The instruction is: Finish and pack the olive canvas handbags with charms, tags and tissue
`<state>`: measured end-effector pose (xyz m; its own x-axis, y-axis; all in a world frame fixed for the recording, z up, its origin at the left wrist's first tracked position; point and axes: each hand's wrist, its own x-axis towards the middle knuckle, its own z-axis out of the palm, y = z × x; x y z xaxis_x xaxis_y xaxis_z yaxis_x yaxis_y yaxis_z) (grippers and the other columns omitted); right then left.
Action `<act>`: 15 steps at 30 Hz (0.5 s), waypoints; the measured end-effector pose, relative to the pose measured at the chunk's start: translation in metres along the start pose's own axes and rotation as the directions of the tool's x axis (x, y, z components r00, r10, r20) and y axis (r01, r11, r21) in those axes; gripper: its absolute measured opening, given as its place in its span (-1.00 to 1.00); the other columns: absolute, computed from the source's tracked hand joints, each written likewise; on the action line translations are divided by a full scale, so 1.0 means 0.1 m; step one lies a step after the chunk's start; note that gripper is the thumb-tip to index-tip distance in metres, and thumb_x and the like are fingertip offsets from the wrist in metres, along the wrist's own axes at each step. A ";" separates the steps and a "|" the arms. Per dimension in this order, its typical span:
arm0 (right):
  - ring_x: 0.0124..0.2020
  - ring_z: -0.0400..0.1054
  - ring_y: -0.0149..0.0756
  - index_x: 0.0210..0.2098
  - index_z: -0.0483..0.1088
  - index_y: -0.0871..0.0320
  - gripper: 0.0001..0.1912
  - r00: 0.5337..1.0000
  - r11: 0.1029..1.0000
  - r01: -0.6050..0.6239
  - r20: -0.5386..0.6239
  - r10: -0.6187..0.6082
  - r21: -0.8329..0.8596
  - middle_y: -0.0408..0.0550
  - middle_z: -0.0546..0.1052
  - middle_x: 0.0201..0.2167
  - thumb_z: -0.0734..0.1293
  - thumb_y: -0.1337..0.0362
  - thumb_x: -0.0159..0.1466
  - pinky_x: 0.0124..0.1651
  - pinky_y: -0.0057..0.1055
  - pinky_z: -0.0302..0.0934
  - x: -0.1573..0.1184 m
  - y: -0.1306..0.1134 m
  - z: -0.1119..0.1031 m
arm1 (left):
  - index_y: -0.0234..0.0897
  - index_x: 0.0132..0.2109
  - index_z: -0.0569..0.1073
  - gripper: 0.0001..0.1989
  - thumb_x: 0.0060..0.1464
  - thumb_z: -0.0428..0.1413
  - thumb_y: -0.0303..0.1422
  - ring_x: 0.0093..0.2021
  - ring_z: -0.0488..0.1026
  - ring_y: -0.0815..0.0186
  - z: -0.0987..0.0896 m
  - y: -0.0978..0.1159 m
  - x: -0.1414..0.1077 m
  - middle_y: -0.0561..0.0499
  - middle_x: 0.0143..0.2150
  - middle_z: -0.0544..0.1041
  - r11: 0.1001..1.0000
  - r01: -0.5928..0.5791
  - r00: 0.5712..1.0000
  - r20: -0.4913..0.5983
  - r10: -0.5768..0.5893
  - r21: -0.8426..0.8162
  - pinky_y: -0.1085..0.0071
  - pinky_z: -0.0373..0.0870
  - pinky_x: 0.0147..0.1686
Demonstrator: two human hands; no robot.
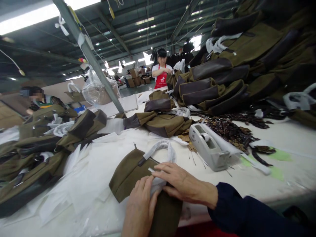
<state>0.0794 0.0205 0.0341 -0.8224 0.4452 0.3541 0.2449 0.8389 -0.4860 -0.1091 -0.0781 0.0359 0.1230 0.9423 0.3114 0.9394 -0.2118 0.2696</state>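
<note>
An olive-green handbag (127,172) with dark handle tabs lies before me on the white table. One of its handles, wrapped in white paper or foam (157,185), passes between my hands. My left hand (142,202) closes on the near side of this wrapping, thumb and fingers pressed to it. From the right, my right hand (181,181) grips the same wrapped handle, its fingers bent over the top. At its fingertips shows a small whitish strip (151,170), perhaps tape. Behind the hands arches the other wrapped handle (171,151). The undersides of my fingers are hidden.
A grey tape dispenser (208,146) stands to the right, beside a heap of dark straps (229,131). White sheets (91,171) spread at left. Olive bags pile up at left (46,138) and right (204,89). A metal post (93,62) rises behind. Two people work farther off.
</note>
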 end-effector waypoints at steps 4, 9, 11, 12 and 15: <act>0.03 0.29 -0.20 0.20 0.29 0.21 -0.50 0.999 0.993 -0.001 0.052 -0.005 0.121 0.09 0.47 0.01 0.36 0.27 0.30 0.14 -0.25 0.19 0.19 -0.08 0.06 | -0.22 0.13 0.35 -0.68 0.24 0.03 -0.36 -0.08 0.50 0.17 -0.10 -0.15 -0.19 -0.07 -0.04 0.54 0.979 0.057 0.997 -0.064 -0.045 0.196 0.25 0.47 -0.13; -0.09 0.29 -0.20 0.02 0.44 0.15 -0.63 0.990 0.991 -0.038 0.136 0.020 0.132 0.00 0.49 -0.13 0.38 0.10 0.29 0.02 -0.29 0.19 0.35 -0.05 0.18 | -0.17 -0.02 0.41 -0.81 0.22 0.08 -0.29 -0.19 0.52 0.19 -0.25 -0.29 -0.43 0.01 -0.18 0.54 0.945 0.146 0.989 -0.013 -0.149 0.291 0.29 0.42 -0.23; -0.10 0.28 -0.22 -0.04 0.46 0.14 -0.70 0.989 0.991 -0.027 0.149 0.007 0.131 -0.02 0.47 -0.15 0.40 0.15 0.28 0.00 -0.32 0.17 0.39 -0.05 0.20 | -0.15 -0.12 0.41 -0.91 0.21 0.10 -0.32 -0.23 0.50 0.20 -0.27 -0.30 -0.47 0.05 -0.24 0.52 0.941 0.168 0.984 0.011 -0.179 0.294 0.30 0.39 -0.25; -0.10 0.27 -0.23 -0.10 0.47 0.14 -0.75 0.988 0.992 -0.012 0.156 -0.008 0.124 -0.03 0.47 -0.17 0.41 0.18 0.27 -0.01 -0.33 0.16 0.40 -0.05 0.21 | -0.15 -0.18 0.40 -0.96 0.21 0.10 -0.34 -0.25 0.49 0.21 -0.27 -0.29 -0.48 0.06 -0.27 0.51 0.940 0.169 0.983 0.016 -0.182 0.297 0.31 0.38 -0.27; -0.12 0.24 -0.24 -0.21 0.45 0.14 -0.84 0.984 0.992 0.040 0.168 -0.060 0.118 -0.06 0.44 -0.19 0.42 0.21 0.26 -0.05 -0.36 0.15 0.43 -0.05 0.24 | -0.16 -0.29 0.35 -0.92 0.18 0.10 -0.39 -0.30 0.46 0.23 -0.28 -0.28 -0.51 0.08 -0.34 0.46 0.942 0.122 0.990 0.028 -0.137 0.313 0.34 0.31 -0.33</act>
<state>0.0310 0.0284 0.0325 -0.9101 0.3352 0.2436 0.1491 0.8133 -0.5624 -0.1506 -0.1271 0.0383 0.0016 0.9693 0.2460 1.0000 -0.0033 0.0065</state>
